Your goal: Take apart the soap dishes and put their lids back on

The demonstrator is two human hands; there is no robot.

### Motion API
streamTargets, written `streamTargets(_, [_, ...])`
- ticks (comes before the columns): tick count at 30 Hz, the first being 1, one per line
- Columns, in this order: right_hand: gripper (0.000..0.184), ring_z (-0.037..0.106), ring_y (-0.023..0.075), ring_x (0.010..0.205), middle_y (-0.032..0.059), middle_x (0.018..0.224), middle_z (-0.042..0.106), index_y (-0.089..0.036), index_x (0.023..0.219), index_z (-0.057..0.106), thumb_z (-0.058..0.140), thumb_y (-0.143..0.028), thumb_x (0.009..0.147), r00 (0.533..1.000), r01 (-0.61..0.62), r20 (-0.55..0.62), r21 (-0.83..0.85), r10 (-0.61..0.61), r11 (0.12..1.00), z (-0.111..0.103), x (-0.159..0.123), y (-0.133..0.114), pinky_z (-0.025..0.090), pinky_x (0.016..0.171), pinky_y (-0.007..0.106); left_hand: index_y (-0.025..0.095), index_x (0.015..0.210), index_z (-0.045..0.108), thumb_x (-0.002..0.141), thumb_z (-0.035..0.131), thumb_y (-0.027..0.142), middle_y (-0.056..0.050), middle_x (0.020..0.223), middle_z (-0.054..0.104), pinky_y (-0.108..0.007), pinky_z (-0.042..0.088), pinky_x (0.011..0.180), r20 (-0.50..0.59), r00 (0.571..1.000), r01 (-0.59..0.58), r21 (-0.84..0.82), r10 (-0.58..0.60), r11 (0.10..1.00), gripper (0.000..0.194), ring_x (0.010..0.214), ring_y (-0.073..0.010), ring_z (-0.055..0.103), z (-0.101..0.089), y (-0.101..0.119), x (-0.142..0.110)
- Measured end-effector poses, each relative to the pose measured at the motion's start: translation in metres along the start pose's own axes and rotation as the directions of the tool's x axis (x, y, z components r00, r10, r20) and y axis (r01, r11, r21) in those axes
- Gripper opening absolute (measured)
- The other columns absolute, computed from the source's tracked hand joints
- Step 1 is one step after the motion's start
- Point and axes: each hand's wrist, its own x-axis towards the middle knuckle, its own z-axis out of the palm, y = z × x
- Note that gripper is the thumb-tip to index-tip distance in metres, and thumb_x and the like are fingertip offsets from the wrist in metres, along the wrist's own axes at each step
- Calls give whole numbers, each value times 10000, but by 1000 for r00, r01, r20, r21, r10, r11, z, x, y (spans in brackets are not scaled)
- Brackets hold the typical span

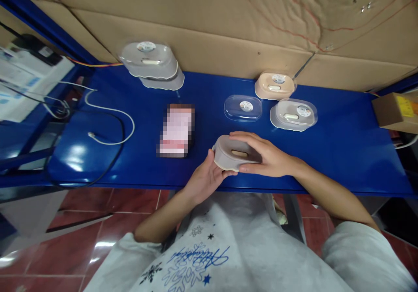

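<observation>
Between my two hands is a small grey plastic box (225, 152) with rounded ends and a cream slot piece on top, held just over the table's front edge. My left hand (209, 176) supports its left end and underside, thumb up along the side. From the right, my right hand (261, 154) wraps over its far and near sides. A loose clear lid (240, 108) with a round sticker lies just beyond the box. Right of that lid sit a grey box with a clear cover (292, 115) and a beige covered box (272, 87).
Stacked grey boxes (150, 61) stand at the back left. A blurred-out phone-like rectangle (176, 130) lies left of my hands. White and black cables (132, 126) loop across the blue table (209, 89). A cardboard box (393, 111) is at the right edge, with a cardboard wall behind.
</observation>
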Motion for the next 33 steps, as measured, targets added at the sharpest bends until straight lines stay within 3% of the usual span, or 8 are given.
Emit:
streamTargets(7, [541,674,282,1370,73,1521,677,-320,1534,575,612,-581,1061,983,-169,-32,223,181,960,-18,5,8,565,1155,467,225,1515,611,1049,653,429,-94,1344,765,-387,643,953,-12,1000,8,-51,-8,999,510,1291,-294,691,1,2,-3])
streamTargets(14, [539,485,366,1569,166,1665,532,-262,1431,673,718,-577,996,985,-124,-154,-273,84,954,-20,4,28,402,1277,611,137,1365,726,928,748,377,-101,1258,811,-441,508,1196,-78,997,0,7,0,1000,499,1405,-342,632,0,-4,-5])
streamTargets(19, [610,291,415,1662,107,1768,384,-312,1512,622,661,-646,1004,976,-176,-194,-433,99,884,-17,5,35,168,1330,731,134,1319,744,950,725,300,-112,1215,811,-416,627,1007,-110,994,9,69,-2,998,405,1237,-320,717,6,-1,-5])
streamTargets(21, [605,248,409,1677,70,1788,350,-346,1549,585,621,-647,1025,973,-177,-215,-438,89,882,-18,6,31,148,1327,731,137,1327,739,964,712,273,-119,1204,805,-375,655,869,-114,993,3,77,6,997,388,1125,-293,743,7,0,-5])
streamTargets(25, [370,611,350,1422,70,1481,710,-328,1321,754,543,-531,1095,974,-136,-221,-412,46,901,-17,5,20,382,1222,602,167,1363,735,984,718,296,-106,1209,789,-318,625,703,-140,988,-47,93,60,995,401,992,-246,732,7,-2,-4])
streamTargets(28, [361,722,306,1241,60,1284,804,-299,1250,780,497,-484,1123,985,-125,-163,-417,62,900,-14,5,18,422,1171,554,206,1385,738,993,735,341,-92,1295,769,-325,624,853,-159,976,-125,153,149,980,415,1117,-251,718,8,-7,-4])
streamTargets(30, [418,686,311,1337,81,1399,761,-278,1387,713,456,-493,1136,992,-108,-102,-425,71,899,-12,6,19,367,1232,572,258,1411,729,994,745,350,-72,1399,732,-349,568,1061,-179,945,-235,211,274,949,428,1323,-270,651,9,-10,-5])
streamTargets(33, [534,522,325,1540,107,1612,607,-268,1577,553,432,-541,1134,995,-92,-69,-445,68,891,-11,6,19,228,1331,619,350,1452,701,981,763,290,-11,1642,564,-392,343,1307,-168,859,-393,391,484,832,478,1607,-278,393,12,-12,-12])
